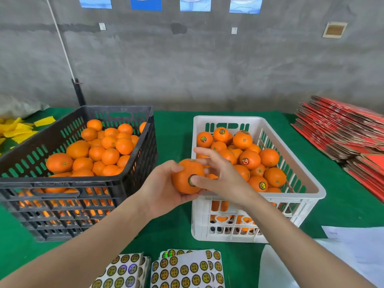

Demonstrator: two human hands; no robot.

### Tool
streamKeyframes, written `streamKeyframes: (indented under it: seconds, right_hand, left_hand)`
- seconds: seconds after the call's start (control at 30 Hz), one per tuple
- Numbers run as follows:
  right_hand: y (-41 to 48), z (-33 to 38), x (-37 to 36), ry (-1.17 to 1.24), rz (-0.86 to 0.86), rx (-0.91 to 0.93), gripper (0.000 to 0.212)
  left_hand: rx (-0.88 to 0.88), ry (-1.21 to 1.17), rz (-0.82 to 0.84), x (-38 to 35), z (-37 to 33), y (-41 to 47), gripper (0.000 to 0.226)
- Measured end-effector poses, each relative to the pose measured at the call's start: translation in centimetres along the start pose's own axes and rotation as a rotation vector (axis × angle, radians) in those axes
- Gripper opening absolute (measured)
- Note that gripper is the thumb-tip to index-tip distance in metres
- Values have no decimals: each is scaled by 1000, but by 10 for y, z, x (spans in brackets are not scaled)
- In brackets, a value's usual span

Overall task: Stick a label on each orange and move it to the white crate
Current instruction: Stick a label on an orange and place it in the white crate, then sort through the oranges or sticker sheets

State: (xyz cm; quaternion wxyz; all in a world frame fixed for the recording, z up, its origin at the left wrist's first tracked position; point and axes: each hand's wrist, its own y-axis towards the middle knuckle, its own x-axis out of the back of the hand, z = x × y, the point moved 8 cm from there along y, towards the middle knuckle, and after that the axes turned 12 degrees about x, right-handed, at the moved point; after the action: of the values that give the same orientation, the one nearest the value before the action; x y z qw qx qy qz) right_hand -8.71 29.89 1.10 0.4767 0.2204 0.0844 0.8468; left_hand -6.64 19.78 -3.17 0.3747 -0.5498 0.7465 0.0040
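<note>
My left grip [160, 190] is curled round one orange [185, 173], thumb over the top and fingers under it, holding it in the air just at the near left corner of the white crate [257, 199]. My right grip [224, 179] holds nothing. Its fingers are spread loose and only the thumb presses the round label [190, 180] onto the side of the fruit.

The thumb covers most of the label, so I cannot tell whether its edge lies flat. I judge that the main risk: if I lift off too soon, the sticker could come away with the thumb or stay with a raised rim that peels in the pile.

The push also goes sideways against a round, smooth skin. If the left grip loosens, the orange could slip down onto the green bench [174, 132] between the white crate and the black crate [62, 181], or roll onto the sticker sheets [182, 269].

The white crate is already heaped, so a careless drop could send the fruit rolling or scuff the labels beneath.
</note>
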Motion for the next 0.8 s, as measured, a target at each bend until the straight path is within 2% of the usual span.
streamKeyframes:
  seconds: [0.1, 0.17, 0.27, 0.33, 0.4, 0.47, 0.53, 0.6, 0.63, 0.67, 0.7, 0.73, 0.77, 0.8]
  right_hand:
    - [4, 4, 15, -187, 113, 39, 69]
    - [8, 3, 33, -345, 66, 66, 71]
    - [14, -17, 79, -384, -87, -37, 64]
    - [13, -43, 107, -482, -102, -181, 65]
    - [8, -72, 119, -563, -16, -330, 64]
    - [-1, -97, 115, -616, 148, -437, 61]
    - [-9, -111, 105, -695, 336, -506, 59]
    - [-10, -113, 98, -802, 439, -514, 55]
    - [-7, -106, 97, -864, 403, -459, 54]
    - [-3, -91, 94, -919, 282, -360, 53]
    - [-1, -66, 88, -921, 86, -192, 48]
    - [-6, -35, 77, -843, -128, 54, 36]
    - [-17, -13, 60, -714, -248, 270, 21]
    - [-28, -4, 32, -593, -212, 375, 11]
  left_hand:
    - [-2, 62, 75, -21, -3, 17, 53]
    - [18, 96, 113, -37, -6, 31, 50]
    - [63, 247, -34, -42, -8, 58, 48]
    - [8, 409, -188, -31, -13, 69, 48]
    - [-35, 439, -274, -14, -17, 71, 39]
    - [-18, 381, -302, 2, -15, 66, 35]
    - [-23, 353, -310, 12, -14, 60, 29]
    - [-65, 343, -307, 18, -16, 54, 26]
    - [-88, 334, -309, 22, -16, 50, 25]
    - [-106, 320, -322, 28, -16, 46, 24]
    - [-112, 306, -343, 37, -14, 42, 24]
    - [-106, 295, -371, 47, -10, 37, 24]
    - [-87, 291, -401, 58, -5, 33, 25]
    - [-62, 289, -430, 69, 2, 30, 26]
